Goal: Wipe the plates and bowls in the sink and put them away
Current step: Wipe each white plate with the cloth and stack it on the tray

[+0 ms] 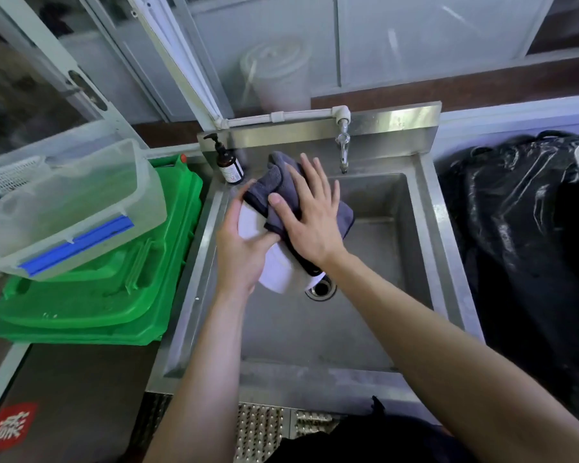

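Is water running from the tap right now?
No, the metal tap above the stainless steel sink shows no stream, while the right hand presses the grey cloth onto the white plate.

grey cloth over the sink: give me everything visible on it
The grey cloth looks like soft, plush microfibre, dark grey with a darker stitched edge. It is bunched and folded, draped over a white dish held above the sink basin, below and left of the tap. The right hand presses it onto the dish with straight, spread fingers. The left hand grips the dish from the left, thumb by the cloth's edge. One corner hangs right; a dark fold trails toward the drain.
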A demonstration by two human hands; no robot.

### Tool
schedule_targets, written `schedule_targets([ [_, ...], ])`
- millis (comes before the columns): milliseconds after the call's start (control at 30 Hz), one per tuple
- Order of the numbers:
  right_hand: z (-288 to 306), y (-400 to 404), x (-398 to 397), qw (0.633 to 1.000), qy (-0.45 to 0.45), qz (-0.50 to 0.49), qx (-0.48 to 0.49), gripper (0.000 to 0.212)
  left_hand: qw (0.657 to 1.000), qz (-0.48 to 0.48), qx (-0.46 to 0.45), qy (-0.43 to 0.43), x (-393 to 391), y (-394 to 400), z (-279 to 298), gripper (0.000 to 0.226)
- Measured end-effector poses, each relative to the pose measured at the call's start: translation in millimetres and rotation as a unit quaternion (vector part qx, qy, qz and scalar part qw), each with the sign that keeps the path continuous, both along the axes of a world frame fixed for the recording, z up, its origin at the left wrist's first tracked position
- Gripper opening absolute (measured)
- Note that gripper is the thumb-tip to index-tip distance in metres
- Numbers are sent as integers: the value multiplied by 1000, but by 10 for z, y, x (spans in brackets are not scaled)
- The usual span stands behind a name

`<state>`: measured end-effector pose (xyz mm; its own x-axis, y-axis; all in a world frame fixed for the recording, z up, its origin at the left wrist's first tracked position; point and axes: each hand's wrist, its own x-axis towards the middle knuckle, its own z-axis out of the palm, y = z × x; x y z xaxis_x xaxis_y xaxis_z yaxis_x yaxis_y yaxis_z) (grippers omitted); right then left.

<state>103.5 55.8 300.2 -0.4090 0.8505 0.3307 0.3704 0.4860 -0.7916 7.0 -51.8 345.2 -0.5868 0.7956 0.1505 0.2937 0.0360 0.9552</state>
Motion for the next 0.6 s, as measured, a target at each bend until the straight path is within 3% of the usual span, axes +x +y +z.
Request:
schedule_targets([
  [67, 5, 115, 37, 998, 16, -38, -41, 66, 1000, 3, -5, 4, 42, -10, 9, 83],
  [167, 70, 131, 27, 958, 43, -93, -269, 72, 999, 0, -20, 44, 151, -48, 44, 83],
  [233, 80, 16, 16, 965, 40, -71, -248, 75, 997, -4, -29, 69, 171, -49, 57, 81],
  [300, 29, -87, 38, 991, 46, 0, -127, 74, 995, 0, -37, 90, 154, -31, 91, 79],
  [367, -19, -15, 98, 995, 43, 57, -67, 68, 993, -1, -37, 110, 127, -8, 116, 77],
  [433, -32, 115, 169, 987, 83, 24, -133, 59, 992, -10, -45, 114, 168, -16, 133, 77],
  [500, 16, 199, 241, 943, 128, -25, -307, 54, 991, -26, -62, 120, 234, -40, 127, 81],
  [533, 25, 195, 246, 928, 128, -26, -349, 55, 990, -31, -66, 121, 260, -54, 114, 82],
  [600, -26, 98, 219, 960, 86, -23, -266, 59, 990, -29, -63, 120, 272, -88, 111, 79],
])
